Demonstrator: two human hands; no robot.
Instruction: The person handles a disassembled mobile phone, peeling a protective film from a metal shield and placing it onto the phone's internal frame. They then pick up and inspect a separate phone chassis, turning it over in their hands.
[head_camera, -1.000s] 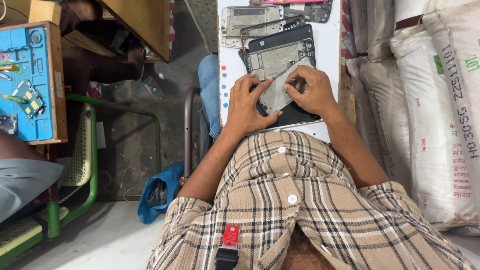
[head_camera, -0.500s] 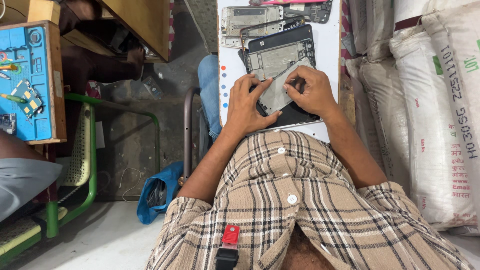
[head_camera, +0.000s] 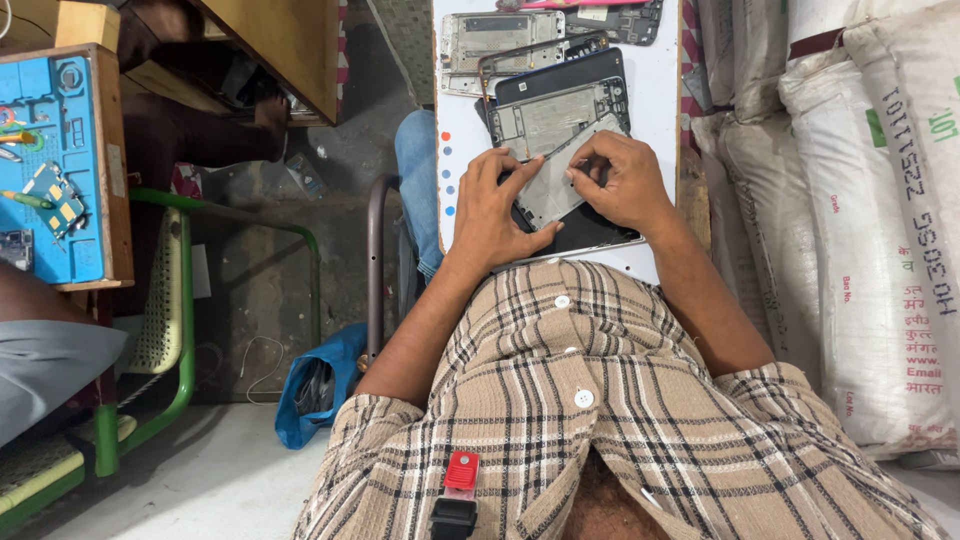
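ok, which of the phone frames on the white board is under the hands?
The nearest grey frame, tilted on the black panel; left hand and right hand both touch it. The other frames lie untouched at the board's far end.

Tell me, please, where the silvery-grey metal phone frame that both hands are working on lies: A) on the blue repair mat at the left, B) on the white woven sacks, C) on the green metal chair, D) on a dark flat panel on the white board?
D: the silvery-grey metal phone frame rests on a dark flat panel lying on the white board, with the left hand and right hand pressed on it.
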